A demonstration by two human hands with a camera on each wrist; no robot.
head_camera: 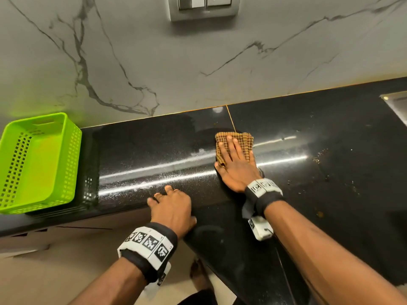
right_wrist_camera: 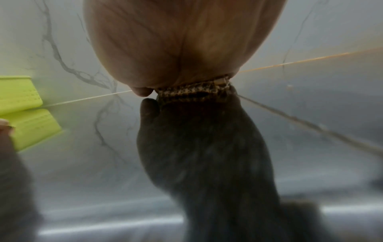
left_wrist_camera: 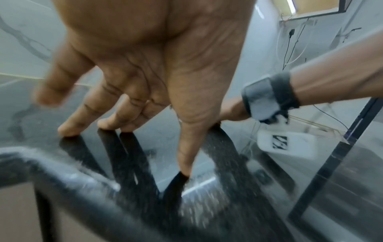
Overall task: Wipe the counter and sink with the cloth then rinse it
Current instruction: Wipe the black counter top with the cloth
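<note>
A brown checked cloth lies flat on the black granite counter, near the seam between two slabs. My right hand presses on it with straight fingers spread over the fabric. In the right wrist view only the cloth's near edge shows under the palm of my right hand. My left hand rests at the counter's front edge, its fingertips touching the stone and holding nothing. A corner of the steel sink shows at far right.
A lime green perforated basket stands on the counter at far left, against the marble wall. A switch and socket plate sits high on that wall. Water drops and crumbs dot the counter right of the cloth.
</note>
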